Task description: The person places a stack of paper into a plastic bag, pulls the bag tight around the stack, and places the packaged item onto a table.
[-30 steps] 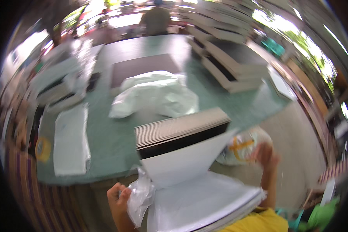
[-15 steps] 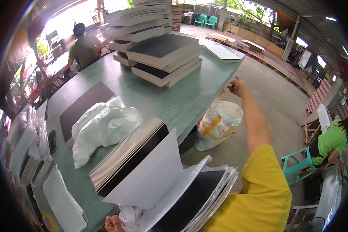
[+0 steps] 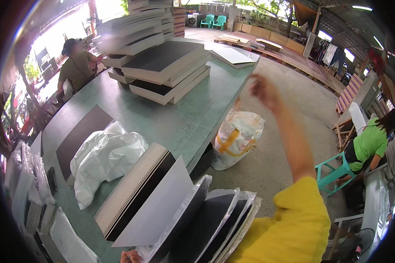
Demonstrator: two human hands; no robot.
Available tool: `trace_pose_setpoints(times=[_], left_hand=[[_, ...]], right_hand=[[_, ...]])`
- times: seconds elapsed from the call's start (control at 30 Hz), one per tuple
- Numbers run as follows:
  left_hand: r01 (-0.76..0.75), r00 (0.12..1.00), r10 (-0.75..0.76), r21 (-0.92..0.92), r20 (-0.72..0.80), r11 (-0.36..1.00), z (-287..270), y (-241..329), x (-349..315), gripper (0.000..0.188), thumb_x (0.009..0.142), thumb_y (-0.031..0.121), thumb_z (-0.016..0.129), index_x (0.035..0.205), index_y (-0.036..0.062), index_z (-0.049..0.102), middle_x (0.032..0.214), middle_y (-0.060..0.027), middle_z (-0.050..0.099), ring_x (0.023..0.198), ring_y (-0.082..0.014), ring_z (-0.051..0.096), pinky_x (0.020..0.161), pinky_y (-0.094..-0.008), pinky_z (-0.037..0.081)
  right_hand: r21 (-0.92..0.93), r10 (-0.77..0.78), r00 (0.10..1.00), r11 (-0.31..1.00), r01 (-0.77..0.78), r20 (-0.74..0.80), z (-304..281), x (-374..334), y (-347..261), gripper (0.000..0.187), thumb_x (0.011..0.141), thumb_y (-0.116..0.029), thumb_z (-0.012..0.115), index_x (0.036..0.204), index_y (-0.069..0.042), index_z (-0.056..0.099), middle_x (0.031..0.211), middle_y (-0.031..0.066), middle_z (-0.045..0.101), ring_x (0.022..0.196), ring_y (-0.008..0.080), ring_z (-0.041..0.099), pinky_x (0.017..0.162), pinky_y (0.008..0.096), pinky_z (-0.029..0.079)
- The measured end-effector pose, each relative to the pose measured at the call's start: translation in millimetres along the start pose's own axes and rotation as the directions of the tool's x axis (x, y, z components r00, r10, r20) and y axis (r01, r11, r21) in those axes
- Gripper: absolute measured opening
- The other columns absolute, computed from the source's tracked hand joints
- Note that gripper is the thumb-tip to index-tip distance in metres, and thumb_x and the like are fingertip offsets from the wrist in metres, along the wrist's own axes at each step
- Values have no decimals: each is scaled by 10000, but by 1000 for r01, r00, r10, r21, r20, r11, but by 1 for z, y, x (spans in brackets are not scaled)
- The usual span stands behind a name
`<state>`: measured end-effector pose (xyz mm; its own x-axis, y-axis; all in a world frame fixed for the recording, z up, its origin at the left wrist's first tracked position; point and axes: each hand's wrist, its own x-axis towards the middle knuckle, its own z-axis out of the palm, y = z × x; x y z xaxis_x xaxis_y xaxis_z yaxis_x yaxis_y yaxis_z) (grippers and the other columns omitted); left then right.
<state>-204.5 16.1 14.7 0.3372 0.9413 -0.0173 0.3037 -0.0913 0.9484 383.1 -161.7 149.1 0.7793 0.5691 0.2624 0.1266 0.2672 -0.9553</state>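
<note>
My right hand is raised at arm's length past the table's right edge, smeared by motion, its fingers unclear. At the bottom edge my left hand is partly cut off, its fingers closed at crumpled clear plastic beside a white sheet. This sheet leans against a stack of dark-faced boards with pale edges. Right of it, several black boards in clear plastic sleeves fan out in front of my body. A crumpled white plastic bag lies left of the stack.
The green table carries tall piles of thick black-topped blocks and a dark flat sheet. A taped plastic sack stands by its right edge. One person is at far left; another, in green, sits at right.
My right hand has swung slightly left and blurred. The white sheet now stands closer to the board stack, and the sleeved boards have fanned apart. The view has shifted rightward.
</note>
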Motion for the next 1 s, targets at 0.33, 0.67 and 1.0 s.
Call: trace_pose_setpoints(times=[0.33,0.67,1.0], left_hand=[[-95,943,72,55,325,994,34,48,-21,287,792,239,576,689,-12,482,544,-85,424,510,-178,387,466,-328,325],[-82,987,58,155,150,985,28,37,-12,274,743,218,621,735,-38,525,614,-142,469,571,-221,449,532,-347,378],[-154,974,160,53,-157,987,30,18,-7,179,747,136,627,776,-22,548,691,-84,528,634,-171,471,577,-270,412]], right_hand=[[-228,320,142,865,-448,937,146,-121,20,596,891,-457,301,969,71,568,926,127,593,872,189,554,800,287,416],[-212,11,-410,868,-448,912,169,-191,55,393,828,-304,544,1079,-2,544,1140,184,484,1108,257,424,934,352,302],[-190,-11,-370,843,-503,929,165,-207,68,441,785,-295,598,1125,-25,520,1235,188,401,1187,272,331,982,359,227]])
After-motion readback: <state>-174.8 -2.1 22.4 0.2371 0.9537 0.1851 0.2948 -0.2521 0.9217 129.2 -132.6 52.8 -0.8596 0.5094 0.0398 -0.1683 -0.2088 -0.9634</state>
